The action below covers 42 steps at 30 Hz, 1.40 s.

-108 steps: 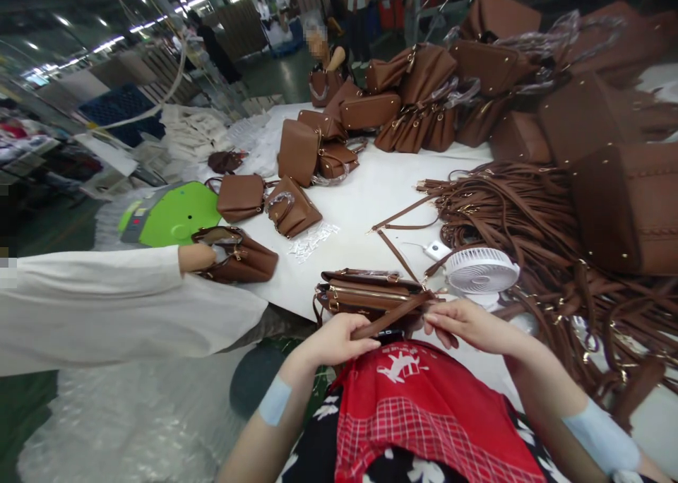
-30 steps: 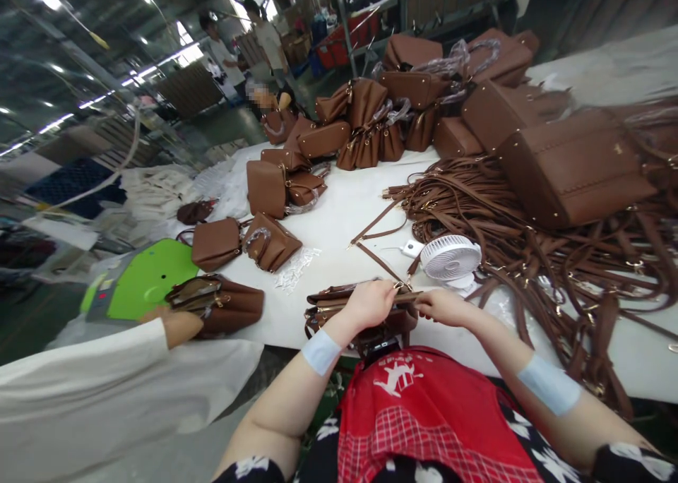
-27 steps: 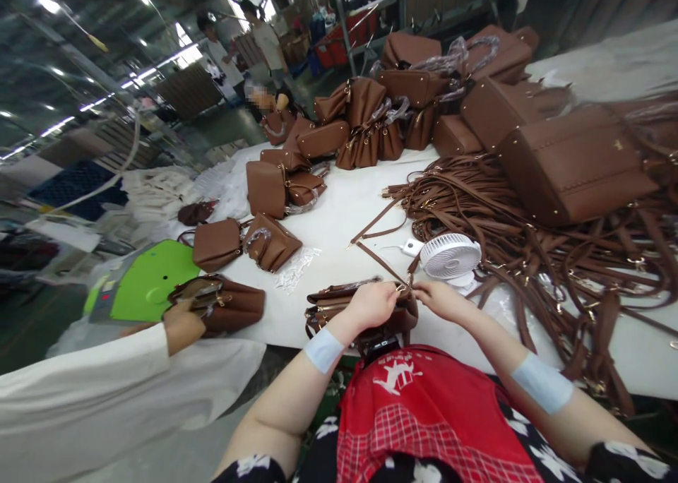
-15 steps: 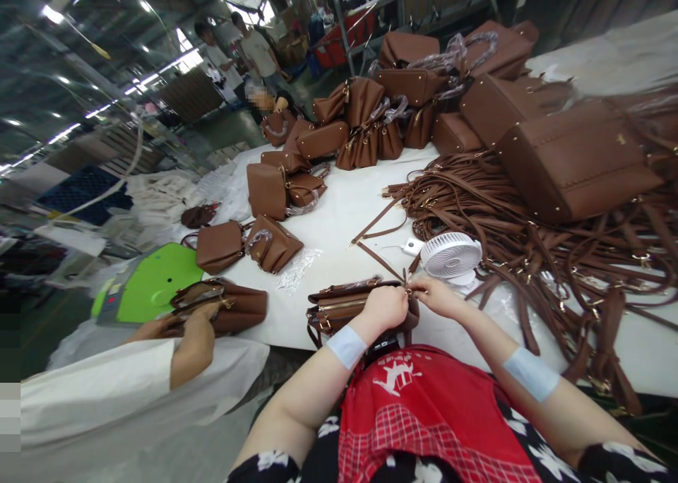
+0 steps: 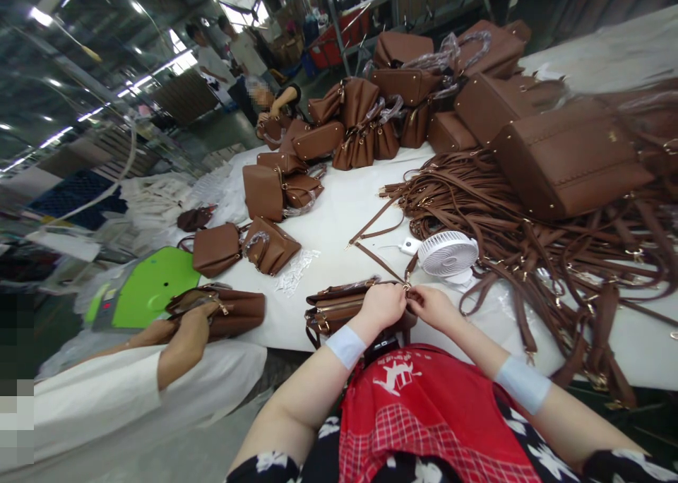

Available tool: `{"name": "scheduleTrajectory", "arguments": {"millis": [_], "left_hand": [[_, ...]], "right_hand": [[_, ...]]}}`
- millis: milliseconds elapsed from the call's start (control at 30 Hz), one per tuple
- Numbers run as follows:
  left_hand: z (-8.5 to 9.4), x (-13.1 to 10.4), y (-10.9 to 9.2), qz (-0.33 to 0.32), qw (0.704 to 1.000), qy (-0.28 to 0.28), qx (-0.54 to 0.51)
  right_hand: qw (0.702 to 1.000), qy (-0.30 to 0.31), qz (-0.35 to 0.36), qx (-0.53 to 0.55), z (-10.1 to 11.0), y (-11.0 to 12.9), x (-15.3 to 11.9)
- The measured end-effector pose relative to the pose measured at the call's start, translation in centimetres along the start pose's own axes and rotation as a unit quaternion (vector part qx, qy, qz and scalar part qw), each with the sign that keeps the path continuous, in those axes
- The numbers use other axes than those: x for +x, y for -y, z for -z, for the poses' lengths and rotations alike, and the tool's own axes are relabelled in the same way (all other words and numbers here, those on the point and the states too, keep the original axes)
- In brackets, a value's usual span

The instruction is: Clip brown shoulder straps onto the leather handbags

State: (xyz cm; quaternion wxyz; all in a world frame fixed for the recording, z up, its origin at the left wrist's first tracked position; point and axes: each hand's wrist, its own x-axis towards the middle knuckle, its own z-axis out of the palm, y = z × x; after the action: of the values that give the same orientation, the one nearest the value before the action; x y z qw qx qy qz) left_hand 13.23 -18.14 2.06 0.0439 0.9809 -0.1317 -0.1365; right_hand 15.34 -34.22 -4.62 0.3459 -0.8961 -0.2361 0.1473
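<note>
A brown handbag point(image 5: 339, 301) with a gold zip lies on the white table in front of me, against my red apron. My left hand point(image 5: 384, 305) is closed at the bag's right end, its fingertips meeting those of my right hand. Between them is the gold-fitted end of a thin brown bag strap point(image 5: 377, 258), which runs back across the table. My right hand point(image 5: 430, 306) pinches that strap end from the other side. The fingers partly hide the metal fitting, so I cannot tell whether it is hooked to the bag.
A white fan point(image 5: 449, 253) stands just beyond my right hand. Brown straps point(image 5: 477, 200) are heaped at right, with large bags point(image 5: 572, 162) behind. On the left, a co-worker's hand point(image 5: 198, 320) reaches into another bag point(image 5: 238, 315) beside a green board point(image 5: 153, 289). White slips point(image 5: 296, 272) lie mid-table.
My hands stay at the strap end, with only small finger movements. The view has shifted slightly. At the far end, a person's arm has risen over a bag.
</note>
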Motion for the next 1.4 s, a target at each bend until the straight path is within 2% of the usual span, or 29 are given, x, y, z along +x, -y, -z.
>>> {"name": "scheduleTrajectory", "arguments": {"millis": [233, 433, 600, 767, 933, 1033, 1100, 1200, 1300, 1400], "left_hand": [[-0.7, 0.4, -0.4, -0.022, 0.999, -0.007, 0.022], [-0.8, 0.9, -0.7, -0.044, 0.999, -0.013, 0.025], [-0.3, 0.6, -0.9, -0.075, 0.997, -0.013, 0.012], [0.0, -0.2, -1.1, -0.071, 0.997, -0.02, -0.012], [-0.9, 0.0, -1.5, -0.078, 0.995, 0.019, -0.05], [-1.2, -0.3, -1.6, -0.076, 0.995, 0.006, -0.067], [-1.0, -1.1, -1.2, -0.048, 0.995, -0.008, -0.091], [-0.1, -3.3, 0.2, 0.052, 0.984, -0.024, -0.17], [0.4, -6.8, 2.2, 0.115, 0.959, -0.046, -0.257], [-1.0, -11.3, 4.6, 0.168, 0.935, -0.079, -0.302]], "right_hand": [[0.995, -0.009, 0.011, -0.103, -1.3, 0.5, -1.2], [0.99, -0.004, 0.015, -0.143, -1.7, 0.2, -1.1], [0.991, -0.006, 0.017, -0.133, -1.8, 0.0, -1.4], [0.996, -0.035, 0.005, -0.083, -2.8, -1.7, -1.8], [0.997, -0.008, -0.018, -0.072, -2.6, -3.0, -1.0], [0.997, 0.012, -0.04, -0.061, -2.1, -3.3, -0.6], [0.997, 0.021, -0.06, -0.051, -2.0, -3.5, -0.3], [0.995, 0.031, -0.082, -0.045, -1.7, -3.7, 0.4], [0.992, 0.03, -0.09, -0.078, -1.2, -3.9, 1.3], [0.99, 0.048, -0.092, -0.099, -0.7, -4.2, 2.0]]}}
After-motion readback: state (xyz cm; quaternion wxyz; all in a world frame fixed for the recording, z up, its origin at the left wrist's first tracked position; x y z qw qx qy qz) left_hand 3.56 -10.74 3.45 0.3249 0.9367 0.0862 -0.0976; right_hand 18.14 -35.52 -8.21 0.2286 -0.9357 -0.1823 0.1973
